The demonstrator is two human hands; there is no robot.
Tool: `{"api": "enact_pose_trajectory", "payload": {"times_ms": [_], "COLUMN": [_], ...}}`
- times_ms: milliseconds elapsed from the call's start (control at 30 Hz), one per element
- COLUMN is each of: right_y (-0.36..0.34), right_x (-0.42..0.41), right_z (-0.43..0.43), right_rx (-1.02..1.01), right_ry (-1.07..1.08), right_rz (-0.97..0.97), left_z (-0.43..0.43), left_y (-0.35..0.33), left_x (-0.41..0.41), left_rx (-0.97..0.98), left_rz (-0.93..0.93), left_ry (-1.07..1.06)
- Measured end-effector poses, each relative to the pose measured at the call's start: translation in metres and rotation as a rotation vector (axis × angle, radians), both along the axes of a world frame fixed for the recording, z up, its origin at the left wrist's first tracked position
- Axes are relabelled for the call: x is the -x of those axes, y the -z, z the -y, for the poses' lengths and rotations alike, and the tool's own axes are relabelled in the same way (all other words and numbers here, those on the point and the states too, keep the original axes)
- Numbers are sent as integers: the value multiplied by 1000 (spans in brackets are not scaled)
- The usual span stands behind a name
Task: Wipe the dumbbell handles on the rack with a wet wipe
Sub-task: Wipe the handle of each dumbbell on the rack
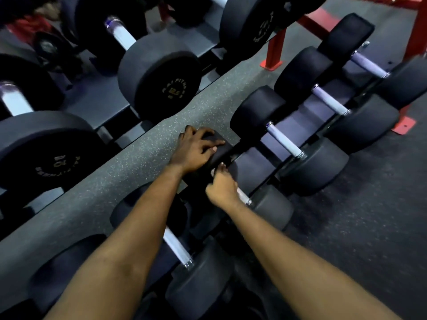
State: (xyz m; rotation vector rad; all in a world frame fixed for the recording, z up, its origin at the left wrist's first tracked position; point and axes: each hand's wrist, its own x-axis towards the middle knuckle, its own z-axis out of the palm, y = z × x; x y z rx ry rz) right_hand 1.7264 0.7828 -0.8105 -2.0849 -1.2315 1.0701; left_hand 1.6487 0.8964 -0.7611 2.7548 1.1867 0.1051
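The task is judged to be partway through: one handle point(243, 196) is being worked on, and no mark or sheen is seen on the others to tell wiped from unwiped.

The right hand point(223, 189) is closed round that handle, with a white scrap at the fingers, probably the wet wipe point(213, 173), though little of it is shown. The left hand point(196, 151) is laid on the far end of the same dumbbell point(272, 204), fingers spread and bent over its top, so the weight is steadied.

Three more pale handles are left beyond it along the same row, at point(284, 139), point(329, 100) and point(369, 64), and one nearer handle point(176, 247) is partly hidden by the left forearm.

All of these are held in the low rack point(251, 165), each dumbbell lying crosswise in its tray, side by side. A second shelf point(97, 105) to the left is filled with heavier dumbbells point(159, 72), whose handles are also counted as possibly outstanding.
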Motion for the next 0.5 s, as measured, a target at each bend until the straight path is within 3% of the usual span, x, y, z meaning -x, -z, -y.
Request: {"api": "enact_pose_trajectory", "payload": {"times_ms": [67, 133, 333, 500], "right_y": [4, 7, 10, 13], "right_x": [13, 13, -15, 16], "right_z": [0, -6, -36, -16], "right_rx": [98, 121, 245, 167], "right_ry": [-131, -119, -33, -93], "right_rz": [144, 176, -48, 281], "left_z": [-4, -3, -2, -8], "left_y": [4, 9, 18, 25], "left_x": [-3, -6, -4, -2], "left_rx": [-19, -40, -167, -171], "left_rz": [21, 56, 59, 140], "left_ry": [-14, -33, -23, 37]}}
